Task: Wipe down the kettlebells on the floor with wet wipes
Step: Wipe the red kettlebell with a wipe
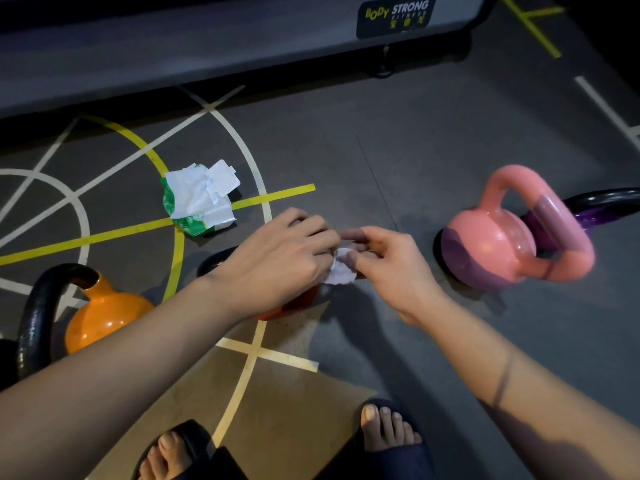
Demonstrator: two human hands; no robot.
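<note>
Fingers of left hand and right hand pinch wipe: limp, wet, light. Pink kettlebell likely heavy, slick; steady by handle.

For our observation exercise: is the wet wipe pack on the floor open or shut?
Open. The wet wipe pack has its white flap lifted back, and crumpled white sheet shows at the opening.

Lined floor w/ pink kettlebell, orange kettlebell, wipes pack.
</note>
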